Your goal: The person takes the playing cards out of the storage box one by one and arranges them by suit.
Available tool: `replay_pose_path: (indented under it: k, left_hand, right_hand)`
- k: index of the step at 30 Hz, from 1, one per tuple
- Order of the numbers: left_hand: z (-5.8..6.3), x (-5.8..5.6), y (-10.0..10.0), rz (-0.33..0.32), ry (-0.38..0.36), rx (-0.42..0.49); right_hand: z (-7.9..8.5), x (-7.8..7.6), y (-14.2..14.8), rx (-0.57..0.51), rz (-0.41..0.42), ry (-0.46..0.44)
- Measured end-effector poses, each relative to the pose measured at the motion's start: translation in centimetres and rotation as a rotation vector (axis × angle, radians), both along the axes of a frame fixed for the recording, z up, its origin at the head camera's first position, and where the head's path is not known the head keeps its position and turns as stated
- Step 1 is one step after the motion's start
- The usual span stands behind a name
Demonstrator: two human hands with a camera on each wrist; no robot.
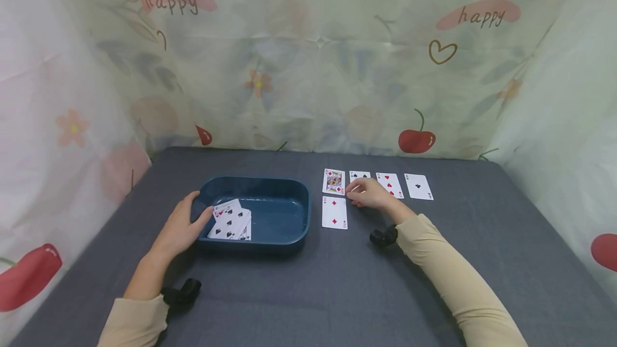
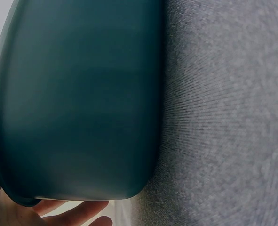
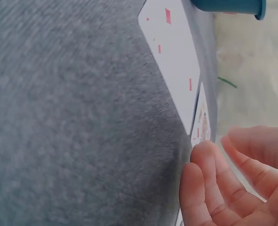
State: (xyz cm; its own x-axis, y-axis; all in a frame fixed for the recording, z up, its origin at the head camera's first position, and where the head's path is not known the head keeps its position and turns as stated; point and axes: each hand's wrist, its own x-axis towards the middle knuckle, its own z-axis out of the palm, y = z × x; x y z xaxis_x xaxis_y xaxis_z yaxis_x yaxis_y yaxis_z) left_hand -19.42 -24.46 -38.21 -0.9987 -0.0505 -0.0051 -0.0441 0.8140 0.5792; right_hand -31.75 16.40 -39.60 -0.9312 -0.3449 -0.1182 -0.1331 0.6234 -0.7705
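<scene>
A dark blue rectangular basin [image 1: 279, 218] stands left of centre. My left hand [image 1: 180, 229] grips its left end, thumb over the rim and fingers outside; the left wrist view shows fingers [image 2: 84, 213] against the outer wall. Inside, a small pile of playing cards [image 1: 230, 223] lies face up at the left, a spade card on top. My right hand [image 1: 370, 193], fingers bent and holding nothing visible, hovers by a spade card [image 1: 359, 174], partly covering it. The king of diamonds [image 1: 334, 181] lies just left of that card, with the two of diamonds [image 1: 335, 212] below the king.
Right of the spade card, a heart card [image 1: 388, 183] and the ace of clubs [image 1: 418, 186] continue the row. Everything stands on a grey cloth-covered table [image 1: 289, 299]. A printed curtain [image 1: 318, 79] hangs behind and at both sides.
</scene>
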Motion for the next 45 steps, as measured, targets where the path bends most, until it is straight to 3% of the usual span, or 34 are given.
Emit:
replay_pose_path:
  k: [13, 20, 28, 37, 45]
  left_hand:
    - [0.1, 0.0, 0.1, 0.011, -0.021, 0.001]
    - [0.0, -0.1, 0.1, 0.013, -0.02, 0.0]
    - [0.0, -0.1, 0.0, 0.01, -0.018, -0.003]
    - [0.1, -0.1, 0.1, 0.011, -0.027, 0.0]
    - [0.1, -0.1, 0.1, 0.011, -0.033, -0.006]
  right_hand:
    - [2.5, 0.8, -2.2, -0.085, 0.117, 0.024]
    - [4.8, 1.7, -5.0, -0.146, 0.214, 0.035]
    - [6.1, 2.0, -9.2, -0.165, 0.294, 0.031]
    - [6.8, 1.9, -14.1, -0.161, 0.366, 0.039]
    - [6.1, 1.0, -17.4, -0.153, 0.381, 0.002]
